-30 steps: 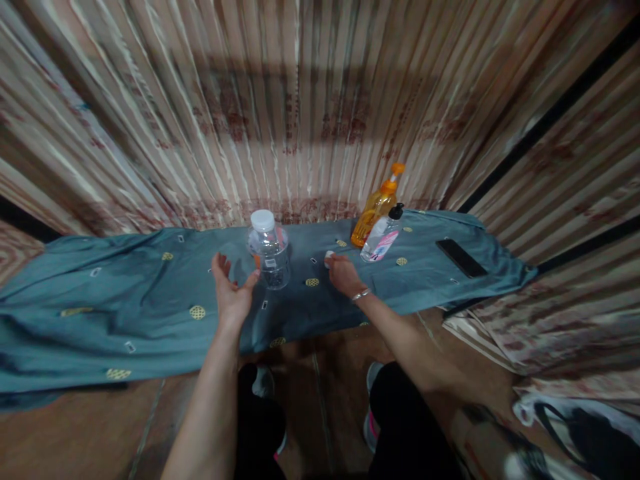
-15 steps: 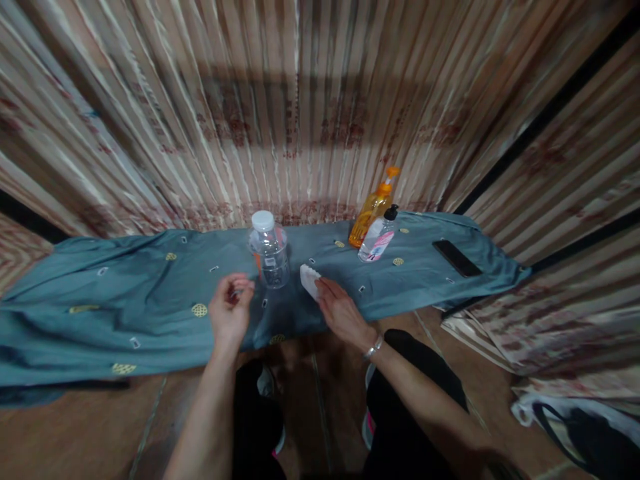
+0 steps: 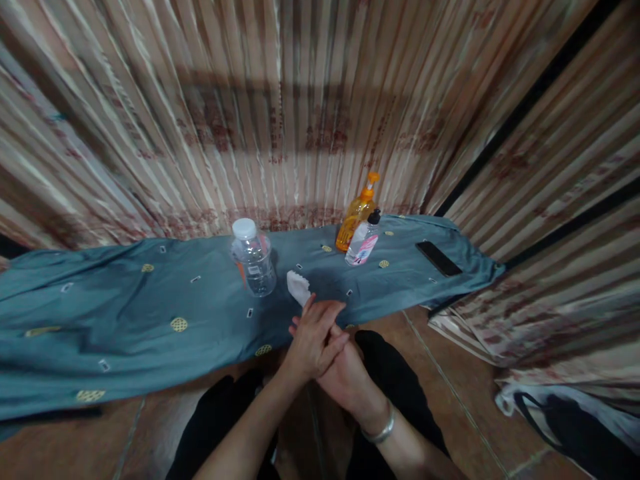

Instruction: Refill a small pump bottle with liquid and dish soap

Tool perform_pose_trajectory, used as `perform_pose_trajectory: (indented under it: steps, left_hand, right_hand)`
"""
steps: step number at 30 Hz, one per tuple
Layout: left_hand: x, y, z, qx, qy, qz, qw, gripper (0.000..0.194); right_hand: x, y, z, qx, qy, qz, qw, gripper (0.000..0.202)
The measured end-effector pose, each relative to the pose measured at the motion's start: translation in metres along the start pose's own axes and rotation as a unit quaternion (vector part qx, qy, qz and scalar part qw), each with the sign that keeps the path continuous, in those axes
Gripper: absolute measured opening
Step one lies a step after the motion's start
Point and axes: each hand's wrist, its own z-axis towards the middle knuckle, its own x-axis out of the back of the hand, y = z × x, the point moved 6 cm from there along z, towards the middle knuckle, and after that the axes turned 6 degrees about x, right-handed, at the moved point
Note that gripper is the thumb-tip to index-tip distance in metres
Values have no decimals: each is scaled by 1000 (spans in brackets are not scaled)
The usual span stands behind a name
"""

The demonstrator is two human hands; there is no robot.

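My left hand point(image 3: 316, 335) lies across the palm of my right hand point(image 3: 347, 380), its fingers stretched out. My right hand faces palm up with a silver bracelet at the wrist, and its fingers are partly covered by my left hand. Just beyond the fingertips, a crumpled white tissue point(image 3: 299, 287) rests on the blue-green patterned cloth point(image 3: 210, 293). To the left of the tissue stands a clear plastic bottle point(image 3: 257, 267) with a white cap.
Farther right stand an orange pump bottle point(image 3: 354, 220) and a smaller clear bottle point(image 3: 363, 243) with a black top. A dark phone point(image 3: 439, 259) lies near the cloth's right end. Pleated curtains point(image 3: 300, 133) hang behind and dark poles point(image 3: 525, 107) cross at right.
My right hand has let go of the tissue and turned palm up, nearer to me. My left hand has moved right, onto it. The view has shifted slightly.
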Motion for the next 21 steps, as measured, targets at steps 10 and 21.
perform_pose_trajectory:
  steps: [10,21]
  left_hand:
    - [-5,-24,18,26,-6,26,999,45]
    - [12,-35,5,71,46,22,996,41]
  right_hand:
    - [105,-26,-32,-236,-45,199,950,66]
    - [437,1,19,-347,256,-587,685,70]
